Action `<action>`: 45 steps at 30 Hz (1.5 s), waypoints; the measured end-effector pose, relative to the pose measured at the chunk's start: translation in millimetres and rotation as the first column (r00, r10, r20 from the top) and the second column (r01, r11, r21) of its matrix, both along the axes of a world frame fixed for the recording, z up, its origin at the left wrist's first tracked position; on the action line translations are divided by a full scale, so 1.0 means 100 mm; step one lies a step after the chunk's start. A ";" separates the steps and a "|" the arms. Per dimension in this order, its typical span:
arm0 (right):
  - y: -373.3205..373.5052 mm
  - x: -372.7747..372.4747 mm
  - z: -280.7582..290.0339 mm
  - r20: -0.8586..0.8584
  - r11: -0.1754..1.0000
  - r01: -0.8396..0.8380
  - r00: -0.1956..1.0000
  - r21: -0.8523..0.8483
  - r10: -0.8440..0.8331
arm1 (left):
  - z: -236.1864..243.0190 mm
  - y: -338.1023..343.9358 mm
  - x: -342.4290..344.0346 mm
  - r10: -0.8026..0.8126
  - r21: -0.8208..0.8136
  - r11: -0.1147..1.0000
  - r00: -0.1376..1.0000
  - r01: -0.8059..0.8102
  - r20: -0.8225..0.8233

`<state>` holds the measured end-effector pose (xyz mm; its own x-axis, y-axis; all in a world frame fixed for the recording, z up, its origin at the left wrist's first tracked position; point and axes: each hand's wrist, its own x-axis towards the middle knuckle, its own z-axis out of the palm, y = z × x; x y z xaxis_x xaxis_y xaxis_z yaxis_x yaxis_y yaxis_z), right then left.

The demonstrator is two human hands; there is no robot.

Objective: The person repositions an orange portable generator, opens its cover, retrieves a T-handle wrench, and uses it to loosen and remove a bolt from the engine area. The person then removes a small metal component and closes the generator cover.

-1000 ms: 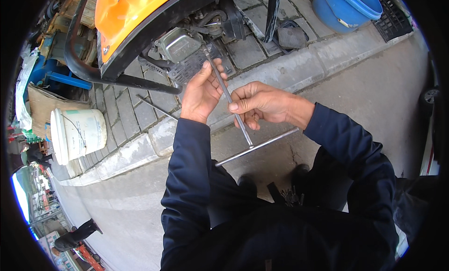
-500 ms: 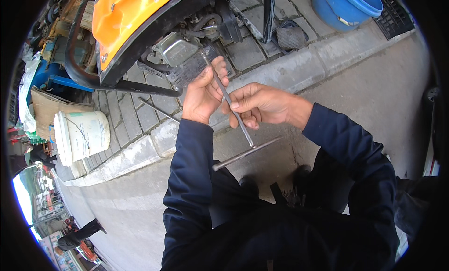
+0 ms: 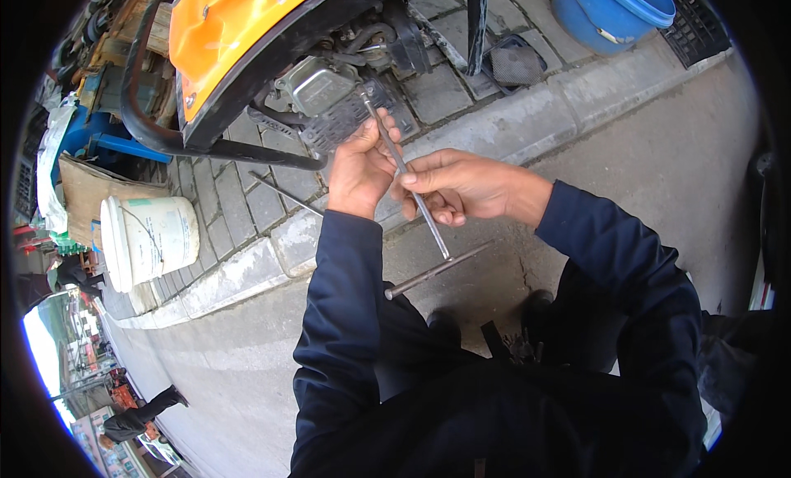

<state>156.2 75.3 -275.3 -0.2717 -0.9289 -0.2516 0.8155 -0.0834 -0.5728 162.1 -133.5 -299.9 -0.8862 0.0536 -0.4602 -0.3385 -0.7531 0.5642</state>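
Observation:
Both my hands are closed on a steel T-handle wrench (image 3: 427, 218). Its shaft slants up and away from me, and its crossbar lies at the near end, over the pavement. My left hand (image 3: 362, 169) wraps the shaft close below the far tip. Lower down, my right hand (image 3: 465, 184) pinches the shaft between thumb and fingers. The wrench's far tip points at a small engine with a grey metal cover (image 3: 317, 86), beneath an orange machine housing (image 3: 239, 33). Whether the tip touches the engine, I cannot tell.
A black tubular frame (image 3: 247, 154) juts out below the housing. A thin metal rod (image 3: 284, 194) lies on the paving at the kerb (image 3: 461, 132). A white bucket (image 3: 161, 239) stands left, a blue bucket (image 3: 606, 21) far right, near a small black tray (image 3: 515, 62).
The whole view has shifted slightly. My right thumb sits a little higher on the shaft, and the crossbar has turned slightly. Both hands keep their hold on the wrench.

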 end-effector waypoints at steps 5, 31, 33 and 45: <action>0.02 0.01 0.03 -0.062 1.000 0.014 0.998 -0.003 -0.014 | 0.01 -0.01 0.00 -0.002 0.182 0.983 0.999 0.010 -0.042; -0.12 0.02 -0.02 -0.177 0.986 0.061 0.984 0.157 -0.033 | 0.03 0.02 -0.02 0.014 0.174 0.985 0.999 -0.006 -0.047; -0.13 0.02 -0.03 -0.175 0.987 0.055 0.984 0.150 -0.028 | 0.02 0.03 -0.04 0.043 0.207 0.977 0.999 -0.040 -0.010; -0.14 0.04 -0.03 -0.079 0.999 0.031 0.996 0.028 -0.029 | 0.02 0.00 -0.09 0.102 0.368 0.927 0.993 -0.071 -0.066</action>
<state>160.2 61.1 -278.0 -0.3193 -0.9126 -0.2552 0.7650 -0.0893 -0.6378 153.0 -133.8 -298.0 -0.9288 0.1248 -0.3490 -0.2268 -0.9361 0.2687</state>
